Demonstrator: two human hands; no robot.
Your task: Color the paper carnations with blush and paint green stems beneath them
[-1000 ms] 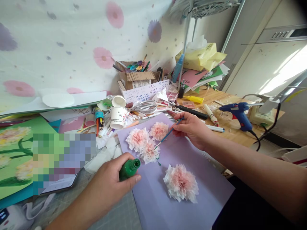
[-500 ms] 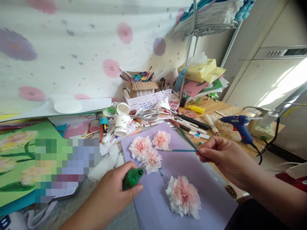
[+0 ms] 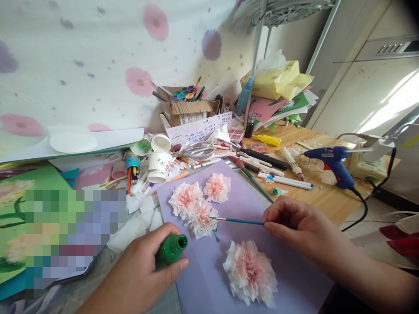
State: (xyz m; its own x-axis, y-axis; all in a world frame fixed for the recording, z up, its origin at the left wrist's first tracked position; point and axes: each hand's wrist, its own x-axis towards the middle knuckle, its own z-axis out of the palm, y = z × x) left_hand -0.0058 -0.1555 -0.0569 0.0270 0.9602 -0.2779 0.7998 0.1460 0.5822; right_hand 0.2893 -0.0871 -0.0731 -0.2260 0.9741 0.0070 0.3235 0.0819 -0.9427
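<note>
My left hand is closed around a small green paint bottle, its uncapped mouth facing up and right. Between the thumb and fingers of my right hand is a thin blue paintbrush, held level and pointing left. Its tip lies over the right side of a pink and white tissue-paper flower; whether it touches cannot be made out. Two more such flowers sit beside it on the purple paper, and a larger paper flower lies nearer me. A short green paint stroke shows below the cluster.
A blue hot glue gun rests at the right near a power strip. Paper cups, scissors, many pens and a cardboard box crowd the back. At left lies a green painting beside a blurred-out area.
The brush has moved down and left, its tip going from beside the upper right flower to over the lower flower of the cluster. The camera view has shifted slightly. Both hands keep their hold.
</note>
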